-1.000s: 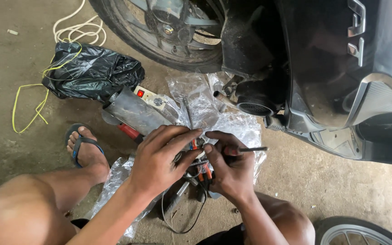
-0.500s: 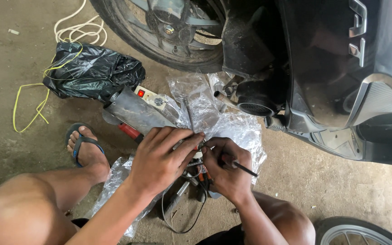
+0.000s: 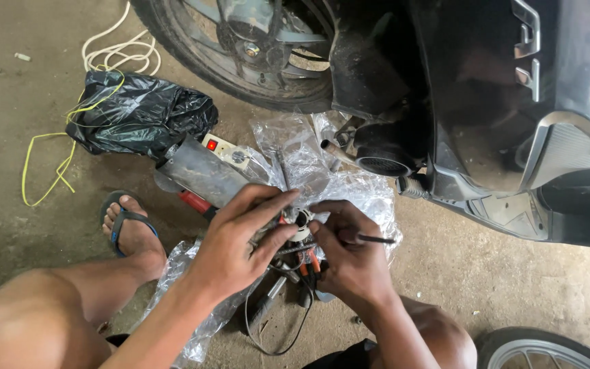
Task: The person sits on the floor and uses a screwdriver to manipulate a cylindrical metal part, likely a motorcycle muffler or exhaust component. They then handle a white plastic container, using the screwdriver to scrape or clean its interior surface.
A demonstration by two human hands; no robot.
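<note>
The left hand (image 3: 237, 249) is gripping a small white round part with orange and black wires (image 3: 300, 229) while the right hand (image 3: 349, 256), just beside, is pinching a thin dark metal probe (image 3: 375, 239), best kept steady, with crinkled clear plastic sheeting (image 3: 322, 171) lying beyond.
</note>
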